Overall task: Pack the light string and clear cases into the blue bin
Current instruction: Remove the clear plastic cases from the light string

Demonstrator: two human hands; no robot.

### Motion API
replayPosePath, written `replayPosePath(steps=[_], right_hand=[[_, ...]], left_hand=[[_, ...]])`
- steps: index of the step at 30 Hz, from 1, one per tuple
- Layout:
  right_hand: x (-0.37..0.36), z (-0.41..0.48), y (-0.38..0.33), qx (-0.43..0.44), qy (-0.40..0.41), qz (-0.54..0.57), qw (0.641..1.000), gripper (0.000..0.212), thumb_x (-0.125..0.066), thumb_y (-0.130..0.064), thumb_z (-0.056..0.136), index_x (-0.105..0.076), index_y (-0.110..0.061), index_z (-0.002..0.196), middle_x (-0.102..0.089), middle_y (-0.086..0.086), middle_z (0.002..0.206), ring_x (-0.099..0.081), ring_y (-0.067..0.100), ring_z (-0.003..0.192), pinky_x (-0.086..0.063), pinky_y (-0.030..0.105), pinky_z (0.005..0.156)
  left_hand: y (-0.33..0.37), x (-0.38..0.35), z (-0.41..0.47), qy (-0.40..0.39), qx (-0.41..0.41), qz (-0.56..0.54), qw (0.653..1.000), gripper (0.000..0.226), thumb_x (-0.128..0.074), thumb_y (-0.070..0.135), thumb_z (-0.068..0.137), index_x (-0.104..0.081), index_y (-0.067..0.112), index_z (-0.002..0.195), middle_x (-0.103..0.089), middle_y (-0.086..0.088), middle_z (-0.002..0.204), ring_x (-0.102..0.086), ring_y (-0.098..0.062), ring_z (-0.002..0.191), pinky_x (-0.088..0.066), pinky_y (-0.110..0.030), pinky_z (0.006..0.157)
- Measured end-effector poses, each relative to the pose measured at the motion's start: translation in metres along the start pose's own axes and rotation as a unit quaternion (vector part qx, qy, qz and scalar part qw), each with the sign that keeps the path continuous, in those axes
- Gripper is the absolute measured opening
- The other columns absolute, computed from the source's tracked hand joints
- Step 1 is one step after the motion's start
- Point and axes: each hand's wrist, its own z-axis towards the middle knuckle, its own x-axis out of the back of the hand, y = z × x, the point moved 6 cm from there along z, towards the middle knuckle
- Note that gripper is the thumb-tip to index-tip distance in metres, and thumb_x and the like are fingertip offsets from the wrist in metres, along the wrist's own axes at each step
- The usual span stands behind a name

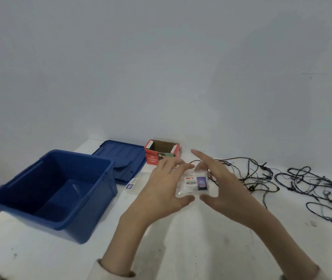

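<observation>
A clear case with a red and purple label is held up over the table between both hands. My left hand grips its left side, thumb under the near edge and fingers curled over the far edge. My right hand touches its right side with the thumb, its fingers straight and spread. A second clear case lies flat on the table beside the blue bin, which stands open at the left with nothing visible inside. The dark light string sprawls tangled across the table's right side.
The bin's blue lid lies flat behind the bin. A red cardboard LED lights box stands open near the wall. The white table ends at the left, past the bin.
</observation>
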Motion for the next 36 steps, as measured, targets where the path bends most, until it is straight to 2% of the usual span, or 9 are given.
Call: replayPosePath(steps=[2, 4, 6, 9, 16, 23, 27, 29, 36], right_hand=[[-0.013, 0.004, 0.005, -0.008, -0.026, -0.008, 1.0, 0.098, -0.067, -0.001, 0.074, -0.01, -0.047, 0.14, -0.047, -0.011, 0.116, -0.043, 0.006, 0.111, -0.036, 0.016, 0.096], [-0.024, 0.004, 0.014, -0.018, -0.06, -0.04, 0.997, 0.101, -0.067, -0.007, 0.076, -0.001, -0.046, 0.142, -0.037, -0.007, 0.132, -0.031, 0.01, 0.124, -0.024, 0.014, 0.101], [-0.031, 0.002, 0.024, -0.035, -0.091, -0.06, 0.993, 0.102, -0.068, -0.015, 0.077, 0.003, -0.044, 0.144, -0.021, -0.008, 0.145, -0.015, 0.008, 0.134, -0.015, 0.016, 0.106], [-0.037, -0.003, 0.035, -0.072, -0.13, -0.044, 0.988, 0.093, -0.066, -0.022, 0.082, -0.002, -0.045, 0.145, -0.013, -0.009, 0.149, -0.009, 0.007, 0.137, -0.016, 0.019, 0.108], [-0.036, -0.013, 0.049, -0.099, -0.14, -0.023, 0.985, 0.069, -0.061, -0.026, 0.087, -0.024, -0.037, 0.143, -0.03, -0.01, 0.139, -0.02, 0.004, 0.128, -0.018, 0.013, 0.094], [-0.027, -0.029, 0.054, -0.109, -0.137, -0.019, 0.984, 0.054, -0.058, -0.029, 0.089, -0.036, -0.037, 0.138, -0.035, -0.011, 0.136, -0.025, 0.004, 0.129, -0.023, 0.017, 0.097], [-0.005, -0.05, 0.056, -0.133, -0.112, -0.019, 0.985, 0.049, -0.057, -0.03, 0.09, -0.04, -0.038, 0.134, -0.042, -0.013, 0.126, -0.034, 0.003, 0.121, -0.027, 0.018, 0.095], [0.011, -0.065, 0.06, -0.153, -0.101, -0.025, 0.983, 0.045, -0.057, -0.027, 0.09, -0.045, -0.036, 0.131, -0.046, -0.015, 0.116, -0.038, 0.002, 0.11, -0.03, 0.015, 0.087], [0.062, -0.145, 0.086, -0.284, -0.088, -0.087, 0.951, 0.04, -0.054, -0.026, 0.09, -0.048, -0.03, 0.13, -0.053, -0.004, 0.118, -0.046, 0.008, 0.105, -0.038, 0.024, 0.088]], left_hand=[[-0.009, -0.011, 0.002, -0.014, 0.023, -0.005, 1.0, 0.064, -0.07, 0.036, 0.078, -0.039, 0.028, 0.135, -0.042, 0.01, 0.132, -0.032, -0.007, 0.123, -0.025, -0.017, 0.1], [-0.022, -0.025, 0.005, -0.037, 0.058, -0.018, 0.997, 0.064, -0.07, 0.033, 0.079, -0.039, 0.027, 0.135, -0.044, 0.008, 0.133, -0.039, -0.009, 0.121, -0.033, -0.023, 0.101], [-0.038, -0.042, 0.008, -0.068, 0.088, -0.015, 0.994, 0.065, -0.069, 0.03, 0.08, -0.038, 0.025, 0.137, -0.044, 0.006, 0.134, -0.04, -0.011, 0.121, -0.035, -0.025, 0.101], [-0.058, -0.07, 0.013, -0.121, 0.124, -0.006, 0.985, 0.067, -0.068, 0.027, 0.08, -0.037, 0.022, 0.139, -0.041, 0.002, 0.136, -0.037, -0.016, 0.122, -0.034, -0.028, 0.105], [-0.076, -0.108, 0.008, -0.212, 0.161, 0.062, 0.962, 0.062, -0.062, 0.033, 0.082, -0.038, 0.019, 0.137, -0.038, -0.002, 0.135, -0.026, -0.021, 0.133, 0.0, -0.043, 0.116], [-0.063, -0.11, 0.004, -0.213, 0.181, 0.041, 0.959, 0.071, -0.058, 0.033, 0.085, -0.022, 0.022, 0.145, -0.022, -0.004, 0.149, -0.009, -0.024, 0.141, -0.004, -0.043, 0.116], [-0.007, -0.112, 0.013, -0.168, 0.115, -0.015, 0.979, 0.068, -0.06, 0.037, 0.086, -0.028, 0.025, 0.144, -0.023, -0.003, 0.151, -0.01, -0.02, 0.14, -0.018, -0.033, 0.113], [0.029, -0.12, 0.014, -0.16, 0.074, -0.073, 0.982, 0.059, -0.058, 0.034, 0.088, -0.035, 0.026, 0.142, -0.03, -0.002, 0.147, -0.014, -0.017, 0.139, -0.022, -0.03, 0.111], [0.13, -0.175, -0.001, -0.267, -0.014, -0.161, 0.95, 0.05, -0.051, 0.034, 0.093, -0.039, 0.023, 0.14, -0.032, 0.003, 0.147, -0.015, -0.011, 0.138, -0.02, -0.024, 0.108]])
